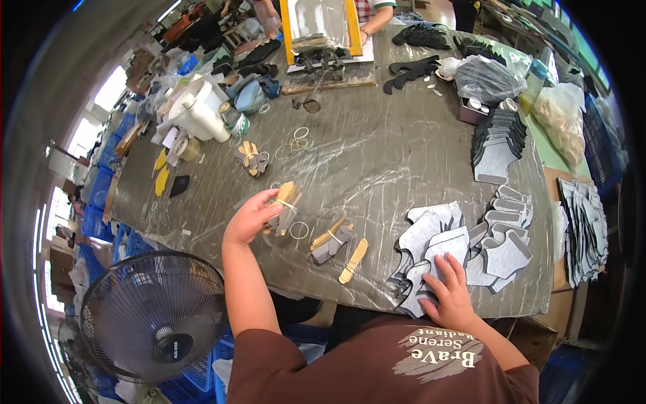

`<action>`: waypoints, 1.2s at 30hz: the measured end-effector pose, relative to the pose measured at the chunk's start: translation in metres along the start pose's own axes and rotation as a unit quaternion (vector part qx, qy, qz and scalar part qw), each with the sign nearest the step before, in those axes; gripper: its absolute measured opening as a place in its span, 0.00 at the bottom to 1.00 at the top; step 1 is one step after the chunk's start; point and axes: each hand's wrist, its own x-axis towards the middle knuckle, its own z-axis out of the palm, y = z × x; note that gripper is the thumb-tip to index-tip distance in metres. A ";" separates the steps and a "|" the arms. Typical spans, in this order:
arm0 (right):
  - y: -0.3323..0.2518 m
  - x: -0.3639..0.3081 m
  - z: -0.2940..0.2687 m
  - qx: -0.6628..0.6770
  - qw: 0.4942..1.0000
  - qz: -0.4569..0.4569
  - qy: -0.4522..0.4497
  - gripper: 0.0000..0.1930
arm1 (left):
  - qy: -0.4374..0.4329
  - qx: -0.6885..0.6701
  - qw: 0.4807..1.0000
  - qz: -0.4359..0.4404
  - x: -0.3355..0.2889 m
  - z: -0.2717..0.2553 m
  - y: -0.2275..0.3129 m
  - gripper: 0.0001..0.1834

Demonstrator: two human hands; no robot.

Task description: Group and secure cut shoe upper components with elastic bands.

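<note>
My left hand (254, 217) grips a small bundle of tan and grey cut pieces (286, 202), tied round with a rubber band, just above the table. Two more banded bundles lie nearby: one bundle (252, 160) farther off and another bundle (331, 241) to the right. Beside the latter is a narrow tan strip pile (354, 261). My right hand (449, 295) rests with fingers spread on a loose stack of pale grey, dark-edged cut pieces (431, 232). A second heap of such grey pieces (506, 252) lies to its right.
Loose rubber bands (300, 140) lie mid-table. A fan (155, 316) stands at the near left, a white bucket (198, 108) at the far left. Across the table, a person's arm (377, 21) is beside a yellow frame (356, 34). Dark-edged stacked pieces (496, 151) stand at right.
</note>
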 end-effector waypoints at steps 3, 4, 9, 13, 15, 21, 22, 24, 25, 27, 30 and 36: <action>-0.002 0.000 0.000 0.000 1.000 -0.002 0.009 0.25 | -0.039 0.075 0.996 0.011 0.004 0.017 0.005 0.26; -0.003 0.000 0.000 -0.003 1.000 -0.002 0.008 0.25 | -0.040 0.072 0.997 0.012 0.004 0.024 0.007 0.26; -0.004 -0.002 -0.001 -0.008 1.000 0.004 0.012 0.24 | -0.111 0.067 0.986 0.102 0.006 0.052 0.010 0.38; -0.002 -0.004 0.000 -0.009 1.000 0.008 0.013 0.24 | -0.109 0.074 0.985 0.111 0.004 0.077 0.002 0.46; -0.003 -0.002 -0.002 -0.007 1.000 -0.002 0.012 0.25 | -0.084 0.120 0.985 0.095 0.001 0.088 0.002 0.48; 0.000 -0.003 -0.001 -0.008 1.000 -0.005 0.008 0.25 | -0.072 0.069 0.991 0.090 -0.003 0.096 -0.003 0.42; 0.000 -0.002 -0.002 -0.011 1.000 -0.008 0.010 0.25 | -0.071 0.057 0.992 0.090 -0.003 0.096 -0.003 0.41; -0.001 -0.002 -0.002 -0.009 1.000 -0.008 0.011 0.25 | -0.068 0.064 0.991 0.091 -0.004 0.095 -0.004 0.40; -0.001 -0.002 -0.002 -0.008 1.000 -0.009 0.012 0.25 | -0.064 0.071 0.991 0.092 -0.004 0.094 -0.004 0.38; -0.001 -0.002 -0.001 -0.003 1.000 -0.008 0.014 0.25 | -0.057 0.083 0.991 0.089 -0.005 0.094 -0.003 0.37; -0.001 -0.001 -0.002 0.001 1.000 -0.007 0.017 0.25 | -0.043 0.090 0.992 0.075 -0.004 0.091 -0.004 0.34; 0.000 -0.002 0.000 0.007 1.000 -0.011 0.017 0.25 | -0.028 -0.145 0.986 0.079 0.000 0.083 -0.031 0.29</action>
